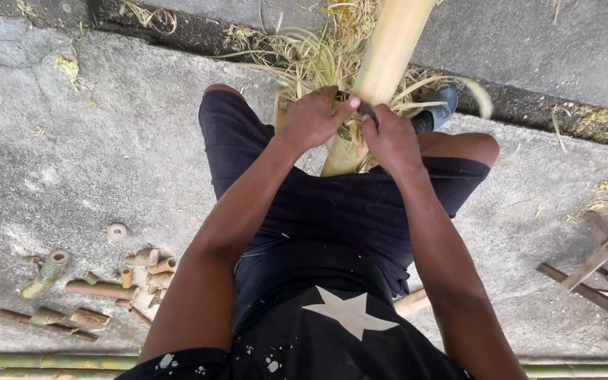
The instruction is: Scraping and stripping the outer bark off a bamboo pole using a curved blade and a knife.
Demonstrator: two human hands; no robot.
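Observation:
A thick pale bamboo pole [388, 53] runs from between my knees up and away to the top of the view. My left hand [314, 118] rests on its left side, thumb stretched toward the pole. My right hand [390, 139] is closed on a small dark tool [367, 110] pressed against the pole; most of the tool is hidden in the fist. Thin pale bamboo shavings [311, 60] lie heaped around the pole behind my hands. I am seated in dark shorts over the pole's near end [343, 158].
Short cut bamboo pieces [100, 288] lie scattered on the concrete at lower left. Long bamboo poles [51, 361] lie along the bottom edge. A wooden frame [599, 264] stands at the right. A blue shoe [445, 109] sits beside the pole.

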